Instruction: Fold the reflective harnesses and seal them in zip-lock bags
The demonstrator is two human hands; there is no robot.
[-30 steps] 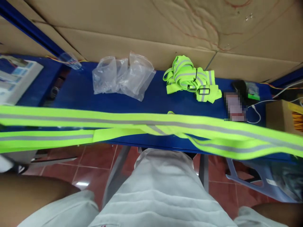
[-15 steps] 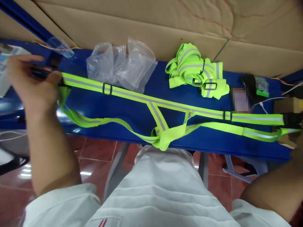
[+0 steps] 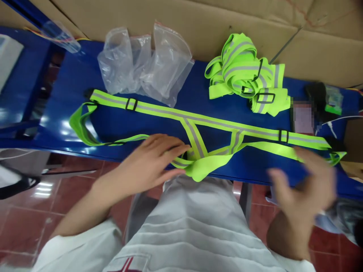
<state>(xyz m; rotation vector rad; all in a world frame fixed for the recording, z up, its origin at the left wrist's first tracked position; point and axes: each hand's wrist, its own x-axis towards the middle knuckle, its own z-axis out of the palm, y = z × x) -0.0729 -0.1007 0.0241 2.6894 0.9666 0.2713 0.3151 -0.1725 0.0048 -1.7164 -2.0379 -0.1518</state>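
Note:
A neon-yellow reflective harness [image 3: 215, 122] with grey stripes and black sliders lies spread lengthwise across the blue table. At its lower middle, my left hand [image 3: 159, 160] reaches over the front strap, fingers extended and thumb apart; the fingertips are beside the folded strap, and whether they touch it I cannot tell. My right hand [image 3: 307, 185] is motion-blurred near the harness's right part, thumb and fingers spread with nothing visible between them. Behind the harness sits a heap of similar reflective straps [image 3: 241, 71].
Clear zip bags [image 3: 167, 64] lie at the back, left of the strap heap. A clear plastic cup [image 3: 61, 36] is at the back left. A pixelated item [image 3: 303, 118], a black object [image 3: 315, 94] and a white cable [image 3: 340, 119] lie right. Cardboard [image 3: 198, 22] stands behind the blue table [image 3: 65, 128].
Both hands have let go of the harness ends. My left hand has come right to the middle, and my right hand has come inward. The harness now rests on the table, its left end curled.

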